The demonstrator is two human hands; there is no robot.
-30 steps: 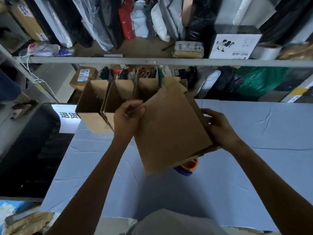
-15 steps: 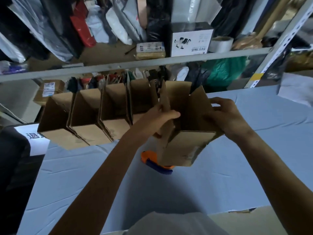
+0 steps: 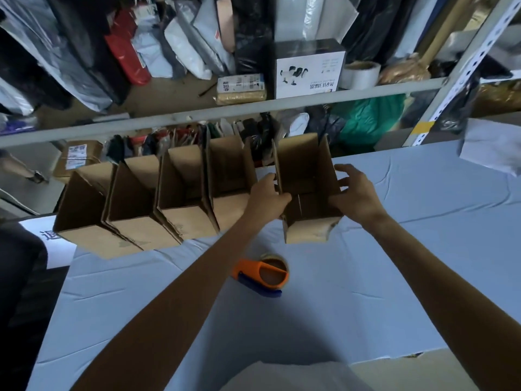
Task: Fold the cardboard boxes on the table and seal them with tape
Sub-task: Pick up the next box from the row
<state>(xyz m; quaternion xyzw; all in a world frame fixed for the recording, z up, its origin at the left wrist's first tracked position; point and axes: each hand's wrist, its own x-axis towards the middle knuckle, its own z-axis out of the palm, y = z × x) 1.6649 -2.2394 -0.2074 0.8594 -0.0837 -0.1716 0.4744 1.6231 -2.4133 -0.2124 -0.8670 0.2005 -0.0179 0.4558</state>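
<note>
Cardboard box (image 3: 307, 190) upright, top open, on blue desk (image 3: 423, 249), between both hands. Left hand (image 3: 266, 197): fingers curled on box's left wall, gripping it. Right hand (image 3: 356, 194): fingers spread and straight at right wall, possibly touching; view unclear. Four open boxes (image 3: 135, 204) in row left of left fingers. Orange tape dispenser (image 3: 260, 275) on desk, nearer person than fingers.

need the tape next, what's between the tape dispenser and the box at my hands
Only bare blue table cover between tape dispenser and open box, in the head view.
</note>
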